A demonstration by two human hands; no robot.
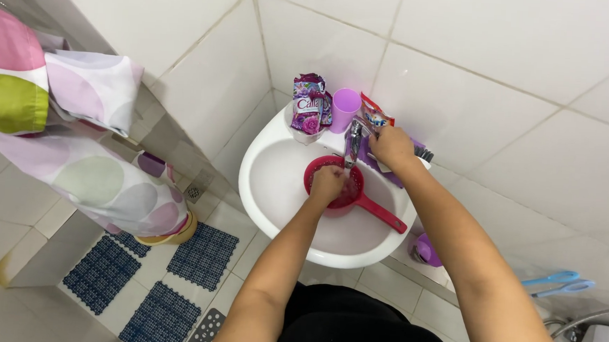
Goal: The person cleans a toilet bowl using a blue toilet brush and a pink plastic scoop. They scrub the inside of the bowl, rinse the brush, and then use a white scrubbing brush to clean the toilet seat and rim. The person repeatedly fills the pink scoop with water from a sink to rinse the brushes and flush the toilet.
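With the left hand (327, 183) curled down inside the red handled scoop (349, 195) in the white sink (268, 183), the scoop should sit squarely under the tap (354, 140), just beside the right hand (391, 145) gripping it.

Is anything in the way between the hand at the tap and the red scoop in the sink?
Nothing visible blocks it. The right hand rests on the tap, directly above the red scoop. The left hand is already inside the scoop's bowl, covering part of it, and the handle lies free across the sink.
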